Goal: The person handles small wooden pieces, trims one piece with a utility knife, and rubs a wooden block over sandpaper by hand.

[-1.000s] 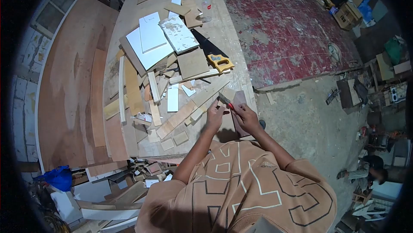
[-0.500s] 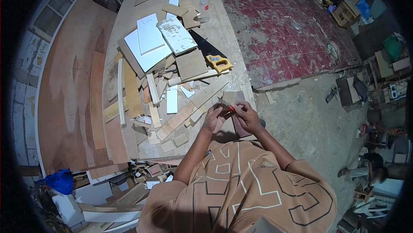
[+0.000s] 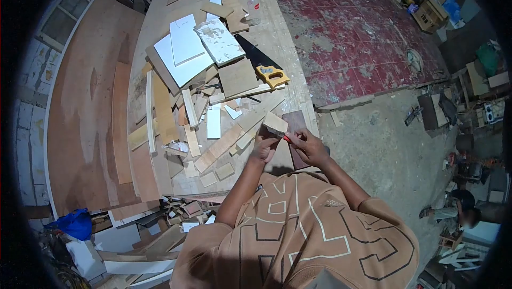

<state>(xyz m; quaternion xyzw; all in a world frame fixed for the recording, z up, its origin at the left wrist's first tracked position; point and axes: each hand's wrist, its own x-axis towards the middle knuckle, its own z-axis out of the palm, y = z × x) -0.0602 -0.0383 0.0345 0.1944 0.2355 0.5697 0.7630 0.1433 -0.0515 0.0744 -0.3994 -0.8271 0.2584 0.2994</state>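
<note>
Above the workbench's near right corner, the left hand grasps a small wooden block, and the right hand pinches a partly hidden red-handled tool just beside it, a dark reddish board lying along the right edge.

The left hand holds a wooden block — the right hand, a red-handled tool. A yellow-handled handsaw lies beyond them.

Pale wood block now sits further left, at the left hand's fingertips, uncovering more of the dark brown board's far end, while the red-ended tool's grey blade, plain earlier, is mostly hidden.
</note>
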